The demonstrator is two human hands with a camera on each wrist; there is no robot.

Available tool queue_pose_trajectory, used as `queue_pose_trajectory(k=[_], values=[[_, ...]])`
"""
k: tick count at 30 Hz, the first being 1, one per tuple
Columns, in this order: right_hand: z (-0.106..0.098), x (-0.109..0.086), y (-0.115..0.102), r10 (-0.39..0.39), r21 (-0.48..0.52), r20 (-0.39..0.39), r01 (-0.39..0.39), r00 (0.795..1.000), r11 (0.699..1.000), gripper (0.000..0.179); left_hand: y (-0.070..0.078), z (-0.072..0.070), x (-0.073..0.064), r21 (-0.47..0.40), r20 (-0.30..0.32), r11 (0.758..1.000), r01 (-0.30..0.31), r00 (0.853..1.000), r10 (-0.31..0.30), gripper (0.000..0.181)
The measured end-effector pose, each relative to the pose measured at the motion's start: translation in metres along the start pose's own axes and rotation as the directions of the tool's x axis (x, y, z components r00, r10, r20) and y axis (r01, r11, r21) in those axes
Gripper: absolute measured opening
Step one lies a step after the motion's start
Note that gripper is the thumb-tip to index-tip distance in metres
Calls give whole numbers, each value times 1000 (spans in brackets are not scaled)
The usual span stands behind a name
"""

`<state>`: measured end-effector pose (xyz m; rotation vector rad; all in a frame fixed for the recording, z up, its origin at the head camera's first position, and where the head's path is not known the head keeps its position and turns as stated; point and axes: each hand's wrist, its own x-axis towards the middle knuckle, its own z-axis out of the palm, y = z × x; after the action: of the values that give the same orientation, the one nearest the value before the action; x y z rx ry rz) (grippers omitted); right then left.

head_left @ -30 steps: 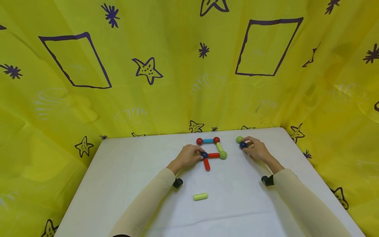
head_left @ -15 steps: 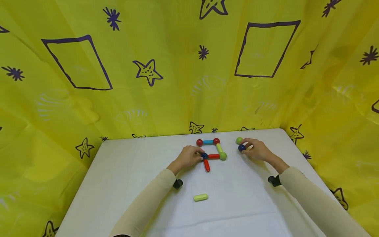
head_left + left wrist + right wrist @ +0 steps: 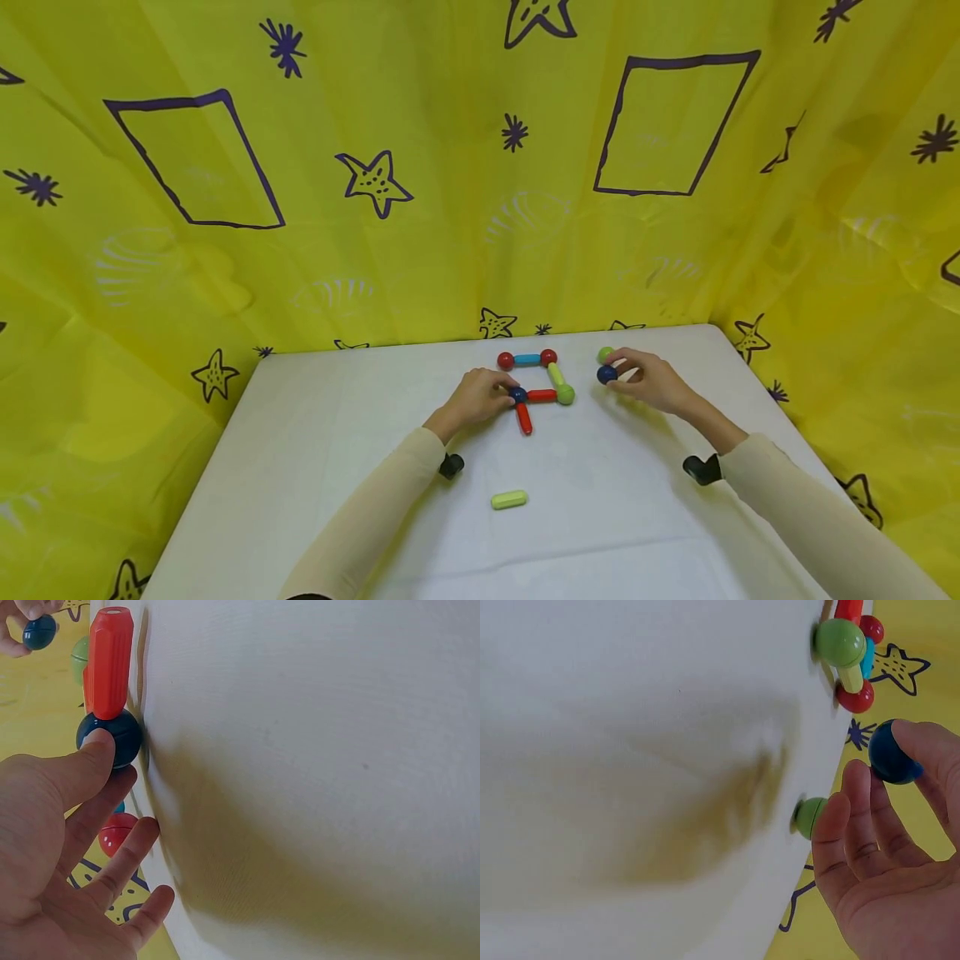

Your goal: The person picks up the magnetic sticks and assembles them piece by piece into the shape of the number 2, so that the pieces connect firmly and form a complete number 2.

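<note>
My left hand (image 3: 476, 396) pinches a dark blue ball (image 3: 112, 740) between thumb and finger. That ball joins two red rods: one red rod (image 3: 524, 419) points toward me, the other red rod (image 3: 542, 396) runs right to a light green ball (image 3: 566, 394). From there a yellow-green rod (image 3: 555, 375) leads back to a red ball (image 3: 548, 357); a blue rod (image 3: 527, 360) links it to another red ball (image 3: 506, 361). My right hand (image 3: 654, 383) holds a second dark blue ball (image 3: 892, 752) between thumb and fingers, raised over the table.
A loose green ball (image 3: 604, 356) lies on the table just behind my right hand. Nearer me, a loose yellow-green rod (image 3: 509, 499) rests on the white tabletop (image 3: 337, 467). A yellow patterned curtain (image 3: 442, 250) hangs along the back and sides.
My right hand has drawn the dark blue ball slightly left and toward me, apart from the loose green ball. The left hand keeps its hold on the other blue ball.
</note>
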<state>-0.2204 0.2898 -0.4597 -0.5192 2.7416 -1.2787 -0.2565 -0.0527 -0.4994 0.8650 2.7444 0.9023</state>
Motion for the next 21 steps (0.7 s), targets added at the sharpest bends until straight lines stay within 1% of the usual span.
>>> queue_pose_trajectory(k=[5, 10, 21], values=[[9, -5, -3, 13, 18, 0, -13, 1000, 1000, 34, 1, 1, 0, -10, 1, 1000, -4, 1000, 4, 25], [21, -8, -6, 18, 53, 19, -19, 1000, 998, 36, 1, 0, -1, -8, 2, 1000, 5, 1000, -5, 25], [44, -8, -22, 47, 87, 63, -52, 997, 995, 34, -1, 0, 1, -14, 10, 1000, 10, 1000, -10, 26]])
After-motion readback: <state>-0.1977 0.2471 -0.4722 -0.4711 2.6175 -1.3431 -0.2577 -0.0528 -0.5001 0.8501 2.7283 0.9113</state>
